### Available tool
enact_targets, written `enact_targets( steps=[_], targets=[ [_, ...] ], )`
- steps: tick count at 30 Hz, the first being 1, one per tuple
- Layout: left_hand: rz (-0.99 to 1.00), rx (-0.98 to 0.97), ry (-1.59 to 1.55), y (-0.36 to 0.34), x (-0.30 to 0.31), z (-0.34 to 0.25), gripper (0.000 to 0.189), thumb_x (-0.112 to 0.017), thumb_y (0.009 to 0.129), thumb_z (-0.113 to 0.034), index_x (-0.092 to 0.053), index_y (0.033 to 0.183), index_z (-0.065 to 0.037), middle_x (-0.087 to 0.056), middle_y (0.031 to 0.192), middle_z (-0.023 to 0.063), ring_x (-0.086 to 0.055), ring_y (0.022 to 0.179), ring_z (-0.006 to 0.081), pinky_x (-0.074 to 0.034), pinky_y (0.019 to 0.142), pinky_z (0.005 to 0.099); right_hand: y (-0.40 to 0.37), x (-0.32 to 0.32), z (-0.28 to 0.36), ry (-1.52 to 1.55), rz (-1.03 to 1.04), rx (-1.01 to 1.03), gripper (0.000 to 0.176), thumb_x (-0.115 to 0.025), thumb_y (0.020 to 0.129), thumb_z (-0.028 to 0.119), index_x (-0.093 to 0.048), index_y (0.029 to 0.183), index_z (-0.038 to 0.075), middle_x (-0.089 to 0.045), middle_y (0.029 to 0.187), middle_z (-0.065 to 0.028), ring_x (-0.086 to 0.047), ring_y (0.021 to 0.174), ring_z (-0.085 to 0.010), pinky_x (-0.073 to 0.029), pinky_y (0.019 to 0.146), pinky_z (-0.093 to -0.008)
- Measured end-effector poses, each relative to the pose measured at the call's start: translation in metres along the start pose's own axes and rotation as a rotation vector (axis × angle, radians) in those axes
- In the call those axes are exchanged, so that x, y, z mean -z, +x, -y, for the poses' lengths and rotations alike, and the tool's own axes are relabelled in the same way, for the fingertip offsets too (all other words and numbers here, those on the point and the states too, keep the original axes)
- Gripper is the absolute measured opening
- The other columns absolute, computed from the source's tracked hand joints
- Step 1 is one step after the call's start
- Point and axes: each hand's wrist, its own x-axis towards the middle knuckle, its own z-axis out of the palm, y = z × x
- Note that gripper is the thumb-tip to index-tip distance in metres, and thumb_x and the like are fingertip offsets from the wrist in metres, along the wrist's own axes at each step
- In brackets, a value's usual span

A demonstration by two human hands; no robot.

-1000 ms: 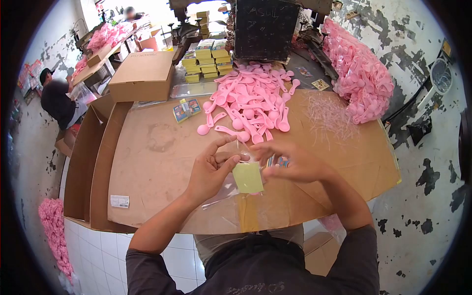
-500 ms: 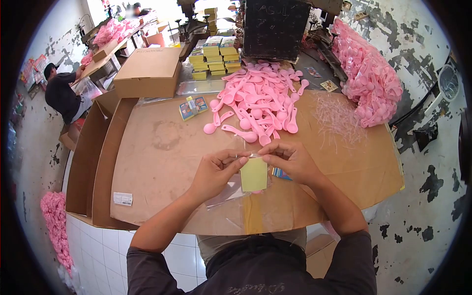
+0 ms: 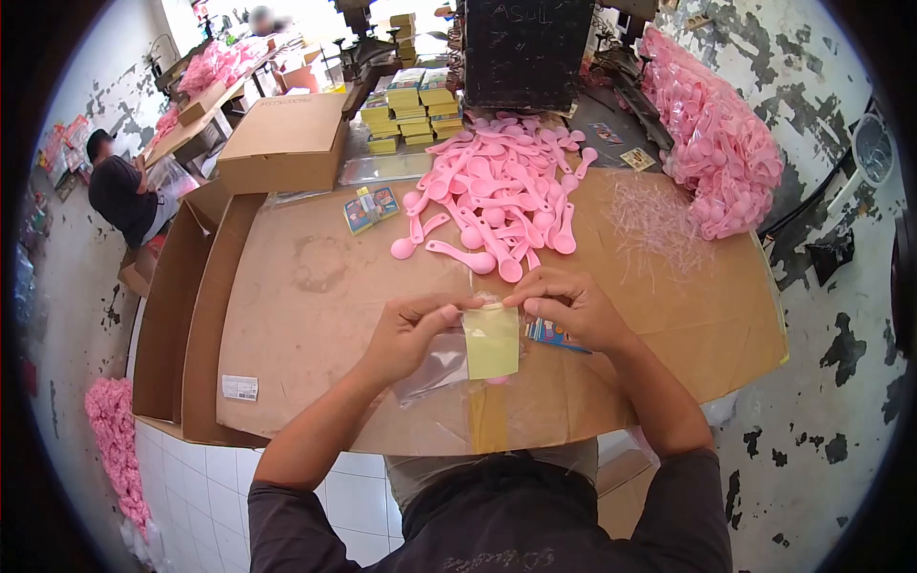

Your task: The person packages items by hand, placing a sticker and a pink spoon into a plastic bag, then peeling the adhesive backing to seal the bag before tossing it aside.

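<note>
Bridging left hand (image 3: 406, 332), right hand (image 3: 571, 310): yellow card (image 3: 491, 342)

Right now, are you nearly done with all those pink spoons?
Not nearly. Done: a big heap of bagged pink spoons sits on the right. In hand: the left hand and right hand pinch a yellow card and a clear bag together. Left: a large pile of loose spoons lies just beyond.

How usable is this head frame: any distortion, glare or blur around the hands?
Head view: heavy fisheye, black vignetted corners, cardboard tabletop edges bowed; bright background at the top is washed out; left hand, right hand and yellow card are sharp, evenly lit, soft shadows only.
</note>
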Motion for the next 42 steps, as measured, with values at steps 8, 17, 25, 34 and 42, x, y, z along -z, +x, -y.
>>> enact_targets(
  steps=[8, 17, 25, 34, 42],
  targets=[
    [0.014, 0.151, 0.096, 0.005, 0.001, 0.008, 0.027, -0.062, 0.103, -0.008, -0.069, 0.127, 0.003, -0.074, 0.115, 0.0100, -0.069, 0.102, 0.0127, -0.056, 0.091, 0.0292, -0.001, -0.004, -0.007, -0.075, -0.007, 0.004, 0.017, -0.071, 0.095, 0.004, -0.075, 0.110, -0.002, -0.069, 0.101, -0.0040, -0.063, 0.093, -0.0118, -0.051, 0.081, -0.0280],
    [-0.080, 0.045, 0.014, 0.004, -0.007, -0.002, 0.026, -0.062, 0.103, -0.005, -0.068, 0.126, 0.003, -0.074, 0.115, 0.0094, -0.069, 0.104, 0.0131, -0.057, 0.093, 0.0292, -0.004, -0.012, -0.013, 0.094, 0.086, -0.207, 0.038, -0.070, 0.096, 0.000, -0.058, 0.131, -0.003, -0.068, 0.105, -0.0056, -0.065, 0.096, -0.0112, -0.053, 0.085, -0.0284],
    [0.001, 0.125, 0.104, 0.001, 0.018, -0.015, 0.023, -0.065, 0.102, -0.011, -0.065, 0.122, 0.000, -0.072, 0.111, 0.0094, -0.070, 0.099, 0.0137, -0.060, 0.083, 0.0319, 0.007, -0.008, 0.012, 0.019, -0.019, -0.080, 0.035, -0.069, 0.094, 0.006, -0.063, 0.129, 0.001, -0.071, 0.107, -0.0062, -0.067, 0.095, -0.0128, -0.053, 0.082, -0.0298],
    [-0.804, -0.558, -0.313, -0.004, 0.129, -0.058, 0.050, -0.047, 0.110, -0.032, -0.044, 0.147, 0.001, -0.057, 0.147, 0.0176, -0.055, 0.138, 0.0264, -0.046, 0.113, 0.0358, -0.006, 0.040, -0.006, -0.566, -0.136, -0.165, 0.030, -0.075, 0.089, 0.013, -0.069, 0.116, 0.001, -0.071, 0.103, -0.0113, -0.070, 0.094, -0.0211, -0.053, 0.080, -0.0328],
    [-0.158, -0.064, 0.817, 0.008, 0.032, 0.006, 0.040, -0.085, 0.081, -0.030, -0.074, 0.113, -0.008, -0.067, 0.090, 0.0065, -0.062, 0.075, 0.0173, -0.052, 0.069, 0.0331, -0.023, 0.058, 0.004, -0.723, 0.170, -0.317, 0.034, -0.087, 0.078, 0.016, -0.071, 0.103, 0.001, -0.068, 0.091, -0.0102, -0.065, 0.080, -0.0208, -0.053, 0.076, -0.0339]
  ],
)
